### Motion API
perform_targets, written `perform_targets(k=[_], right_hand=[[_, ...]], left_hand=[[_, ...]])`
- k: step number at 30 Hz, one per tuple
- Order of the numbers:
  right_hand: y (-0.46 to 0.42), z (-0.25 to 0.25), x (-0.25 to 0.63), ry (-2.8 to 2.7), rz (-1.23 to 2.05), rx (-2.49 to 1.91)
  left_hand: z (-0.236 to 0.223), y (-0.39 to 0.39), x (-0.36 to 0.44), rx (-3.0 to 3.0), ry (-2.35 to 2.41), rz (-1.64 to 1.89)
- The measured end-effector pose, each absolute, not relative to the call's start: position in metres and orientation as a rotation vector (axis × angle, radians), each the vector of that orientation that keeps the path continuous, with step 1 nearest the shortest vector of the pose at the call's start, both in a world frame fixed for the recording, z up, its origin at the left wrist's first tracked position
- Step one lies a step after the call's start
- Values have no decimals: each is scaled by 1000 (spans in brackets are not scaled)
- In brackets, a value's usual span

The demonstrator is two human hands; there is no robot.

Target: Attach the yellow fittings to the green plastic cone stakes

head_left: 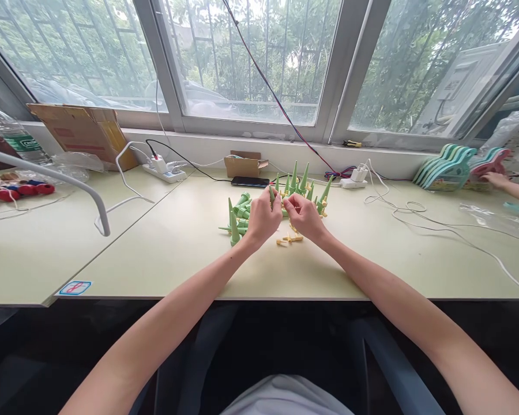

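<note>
My left hand (pixel 264 218) is closed around a green plastic cone (pixel 272 195), its pointed end upward between thumb and fingers. Close beside it, my right hand (pixel 305 215) is pinched; whatever lies between its fingertips is too small to make out. Left of my hands is a pile of loose green cones (pixel 243 208), some lying down and a couple upright (pixel 234 230). Behind and to the right stand several more green cones (pixel 303 180), some with yellow pieces at their bases. Small yellow plastic pegs (pixel 292 238) lie on the table just below my hands.
Behind the cones are a black phone (pixel 251 181) and a small cardboard box (pixel 244 166). Power strips (pixel 353 182) and loose white cables (pixel 415 208) lie further out. At the far right, another person's hand (pixel 497 180) touches pink and teal hangers. A white metal frame (pixel 69 177) is on the left.
</note>
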State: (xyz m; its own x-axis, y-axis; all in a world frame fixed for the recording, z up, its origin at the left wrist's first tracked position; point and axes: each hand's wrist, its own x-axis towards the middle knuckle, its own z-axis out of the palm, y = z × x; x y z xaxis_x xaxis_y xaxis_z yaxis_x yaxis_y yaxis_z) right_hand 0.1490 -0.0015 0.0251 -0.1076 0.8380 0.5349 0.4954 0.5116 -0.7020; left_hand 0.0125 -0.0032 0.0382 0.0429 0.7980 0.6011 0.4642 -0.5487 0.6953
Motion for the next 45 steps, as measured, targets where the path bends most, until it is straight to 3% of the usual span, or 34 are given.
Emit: perform_targets(k=[45], right_hand=[[3, 24, 149, -1855, 373, -1149]], left_hand=[[38, -4, 12, 2087, 1274, 1452]])
